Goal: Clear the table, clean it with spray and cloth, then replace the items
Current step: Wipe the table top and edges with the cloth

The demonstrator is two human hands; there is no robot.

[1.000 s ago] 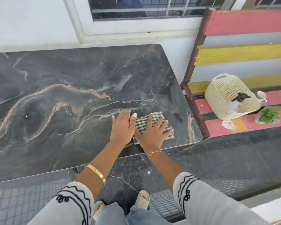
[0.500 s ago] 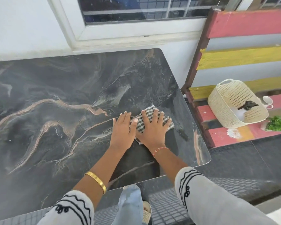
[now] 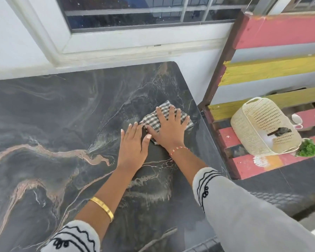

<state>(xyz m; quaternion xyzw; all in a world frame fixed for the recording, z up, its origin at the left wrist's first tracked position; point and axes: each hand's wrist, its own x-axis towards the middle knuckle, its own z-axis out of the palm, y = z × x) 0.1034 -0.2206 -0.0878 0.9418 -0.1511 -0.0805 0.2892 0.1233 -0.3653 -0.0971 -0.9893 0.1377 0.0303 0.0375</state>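
Pressing flat on the checked cloth (image 3: 166, 116), my right hand (image 3: 168, 130) has its fingers (image 3: 178, 116) straight and spread — released, not curled round the fabric. The cloth lies on the dark marbled tabletop (image 3: 62, 115) near the right edge, at about 2 o'clock from the middle of the slab. My left hand (image 3: 132, 146) rests palm-down on the bare surface at 8 o'clock from the cloth, fingers straight and relaxed, fingertips just touching the cloth's near corner. A gold bangle (image 3: 103, 208) sits on the left forearm — a red thread bracelet (image 3: 178, 150) on the right wrist. Off the tabletop at 3 o'clock, a cream perforated basket (image 3: 258, 128) lies tilted on a striped bench (image 3: 253, 164), with a green sprig (image 3: 308, 148) beside it
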